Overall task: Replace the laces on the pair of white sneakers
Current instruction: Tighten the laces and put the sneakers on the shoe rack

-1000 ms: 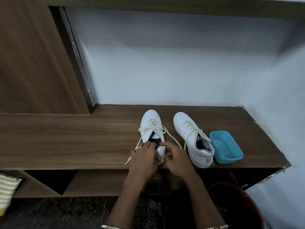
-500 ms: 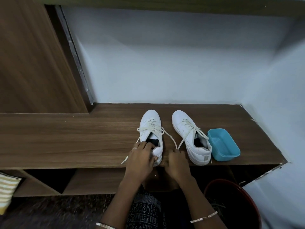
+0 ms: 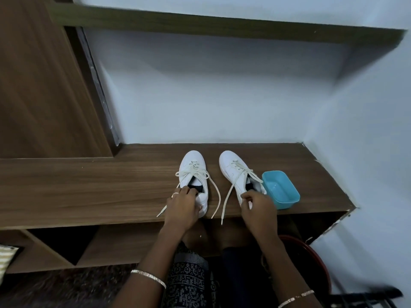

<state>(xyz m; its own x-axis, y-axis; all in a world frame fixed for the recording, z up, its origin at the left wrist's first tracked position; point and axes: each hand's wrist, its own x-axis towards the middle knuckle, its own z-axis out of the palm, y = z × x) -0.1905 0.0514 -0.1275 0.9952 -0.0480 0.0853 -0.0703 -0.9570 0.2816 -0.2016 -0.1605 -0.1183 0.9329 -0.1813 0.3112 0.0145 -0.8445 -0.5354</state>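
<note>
Heels held, unlacing next
Left hand (image 3: 182, 207) grips the left sneaker (image 3: 193, 157) by its heel; right hand (image 3: 255, 206) pinches the heel of the right sneaker (image 3: 229, 160), just beside the blue tub (image 3: 287, 202). Pin both down, then draw the laces (image 3: 194, 173) out from the top.

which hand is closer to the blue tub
Right. The right hand is at the heel of the right sneaker, beside the blue tub; the left hand grips the left sneaker, farther off.

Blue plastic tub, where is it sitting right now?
Head view: the blue plastic tub sits on the wooden bench, far right, just beside the right sneaker and the right hand.
</note>
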